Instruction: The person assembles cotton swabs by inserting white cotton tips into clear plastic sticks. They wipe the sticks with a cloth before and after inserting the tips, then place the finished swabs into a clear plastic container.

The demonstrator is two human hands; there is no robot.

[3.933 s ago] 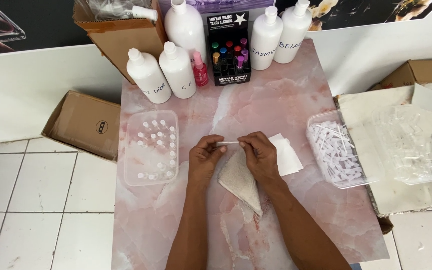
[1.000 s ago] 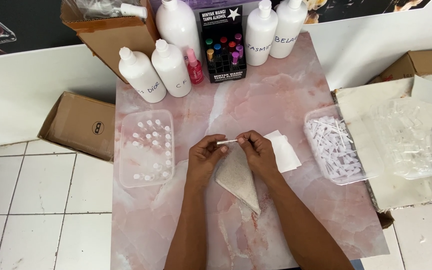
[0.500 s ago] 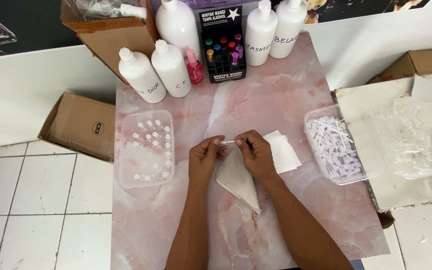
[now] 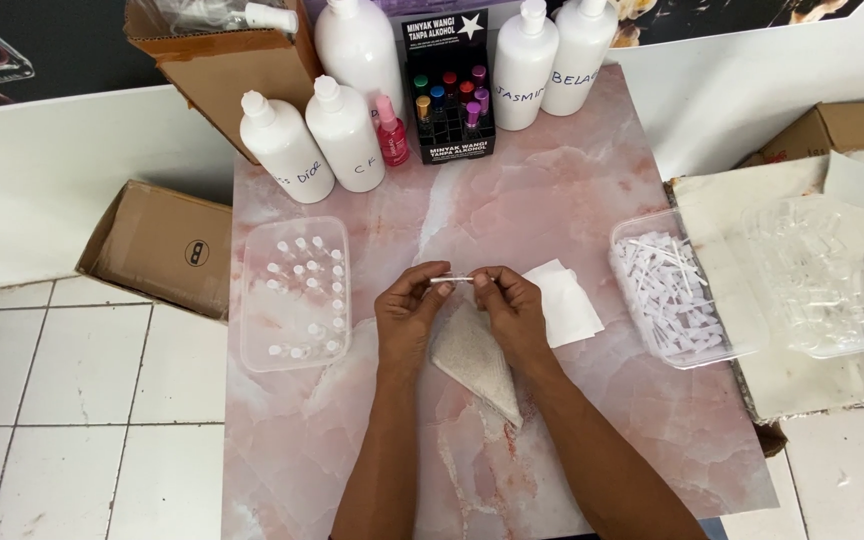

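Nothing moved: left hand (image 4: pixel 407 310) and right hand (image 4: pixel 510 305) still pinch thin vial (image 4: pixel 449 280) before black display box (image 4: pixel 446 85)

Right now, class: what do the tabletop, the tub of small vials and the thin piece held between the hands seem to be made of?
Tabletop: pink veined stone look with a dull sheen, perhaps marble or a printed laminate.
Tub: clear, thin plastic; the table shows through its walls.
Thin piece: clear and tube-like, glass or plastic, too small to tell; left hand and right hand pinch its ends.
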